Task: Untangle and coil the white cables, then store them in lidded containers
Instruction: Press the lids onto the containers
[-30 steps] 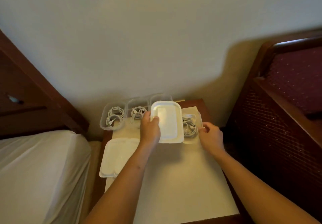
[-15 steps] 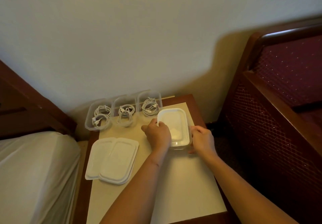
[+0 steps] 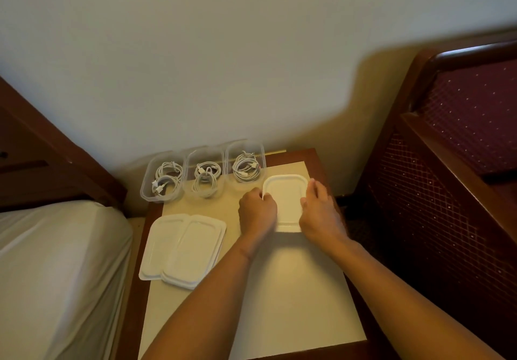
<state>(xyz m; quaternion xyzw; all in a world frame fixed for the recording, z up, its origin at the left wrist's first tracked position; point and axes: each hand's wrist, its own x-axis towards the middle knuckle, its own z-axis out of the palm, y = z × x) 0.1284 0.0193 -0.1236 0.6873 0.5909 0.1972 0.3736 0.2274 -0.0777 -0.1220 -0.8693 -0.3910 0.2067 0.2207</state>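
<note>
A white lid (image 3: 286, 200) lies on top of a container at the table's back right; the container and its contents are hidden under it. My left hand (image 3: 257, 211) grips the lid's left edge with curled fingers. My right hand (image 3: 321, 214) holds the right edge, thumb on top. Three clear open containers stand in a row against the wall, each holding a coiled white cable: the left cable (image 3: 166, 177), the middle cable (image 3: 207, 177), the right cable (image 3: 246, 168).
A stack of white lids (image 3: 184, 247) lies at the table's left side. The cream table top (image 3: 279, 303) has dark wooden edges. A white-sheeted bed (image 3: 56, 261) borders it on the left, and dark red wooden furniture (image 3: 447, 191) on the right.
The lid went from held up in my left hand down onto the rightmost container, covering its cable. My right hand moved from the container's side onto the lid's right edge.
</note>
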